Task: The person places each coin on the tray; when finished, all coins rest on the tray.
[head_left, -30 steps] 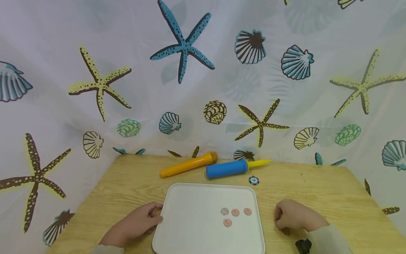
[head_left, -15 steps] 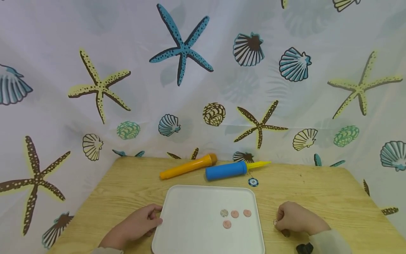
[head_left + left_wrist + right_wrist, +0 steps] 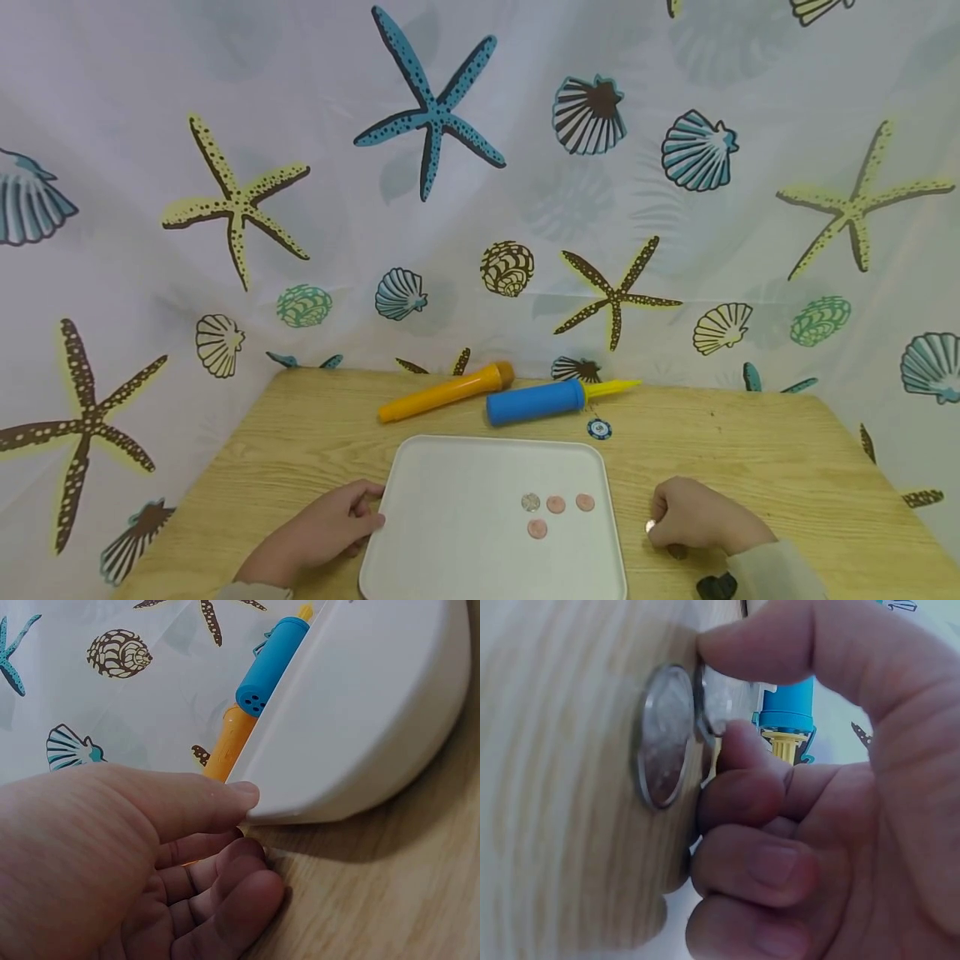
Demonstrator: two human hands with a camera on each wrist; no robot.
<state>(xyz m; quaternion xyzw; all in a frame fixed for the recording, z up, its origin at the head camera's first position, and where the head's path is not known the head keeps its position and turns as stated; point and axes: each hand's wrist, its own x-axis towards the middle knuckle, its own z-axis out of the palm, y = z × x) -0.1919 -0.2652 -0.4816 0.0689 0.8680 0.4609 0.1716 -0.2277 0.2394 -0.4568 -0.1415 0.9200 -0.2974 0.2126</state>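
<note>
We see a pale wooden table (image 3: 757, 433) and, toward its near edge, a white rectangular tray (image 3: 450, 500) with rounded corners. Along the far edge lie a blue cylindrical pump with a yellow nozzle (image 3: 534, 402) and an orange stick with a brown end (image 3: 442, 394), both apart from the tray. At the tray's left edge our left hand (image 3: 330, 523) touches the rim, fingers loosely bent; we cannot tell whether it grips. Our right hand (image 3: 696, 517), outside the right edge, pinches a round silver metal coin (image 3: 718, 701) between thumb and forefinger. Just beyond the tray's far right corner sits a blue-and-white round chip (image 3: 599, 429). Three flat copper-coloured discs (image 3: 556, 504) and a speckled silver disc (image 3: 530, 502) rest toward the tray's right edge. A second silver coin (image 3: 664, 735) lies on the table beside the pinched one. The key relation: the tray lies left of the pinched coin, its right edge nearest; being round, the coin has no long axis.
</note>
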